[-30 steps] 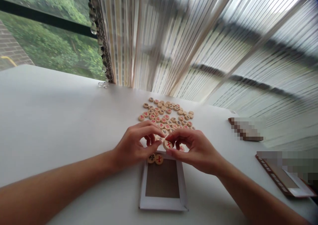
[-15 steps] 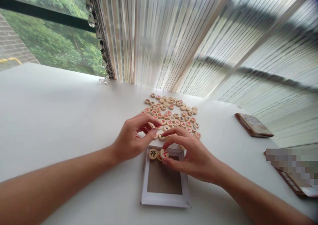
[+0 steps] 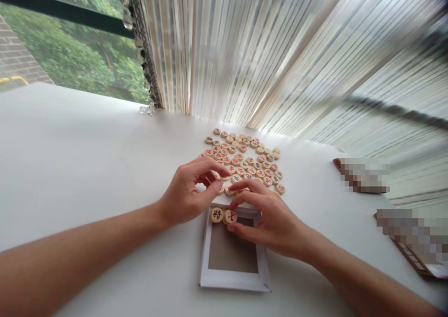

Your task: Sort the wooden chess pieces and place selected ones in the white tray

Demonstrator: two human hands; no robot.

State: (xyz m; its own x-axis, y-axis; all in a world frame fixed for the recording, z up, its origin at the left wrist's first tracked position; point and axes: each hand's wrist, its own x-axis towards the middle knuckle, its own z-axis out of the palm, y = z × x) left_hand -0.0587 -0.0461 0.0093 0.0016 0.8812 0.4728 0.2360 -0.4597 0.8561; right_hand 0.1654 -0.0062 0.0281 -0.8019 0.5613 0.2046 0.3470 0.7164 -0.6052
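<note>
My right hand [image 3: 271, 214] holds a round wooden Chinese chess piece [image 3: 231, 216] with a red character, between thumb and fingertips, over the far end of a shallow white box [image 3: 235, 280]. Part of another piece shows beneath it. A piece with a black character [image 3: 217, 215] lies to its left, in the box's far left corner. My left hand [image 3: 191, 191] hovers by the near left edge of the spread pieces, thumb and forefinger apart, nothing visible between them. Its fingers hide a few pieces. Many more pieces [image 3: 260, 173] lie scattered beyond the box, some blank side up.
Two brown-edged objects, partly blurred out, lie at the right: one farther back [image 3: 367, 186] and one nearer [image 3: 409, 254]. A string curtain [image 3: 224, 51] hangs along the far edge of the white table [image 3: 87, 168]. Clear beads [image 3: 146, 109] rest at that edge.
My right hand's piece has moved slightly left and down, covering more of the piece beneath it. The left hand is almost still. The whole view has shifted a little.
</note>
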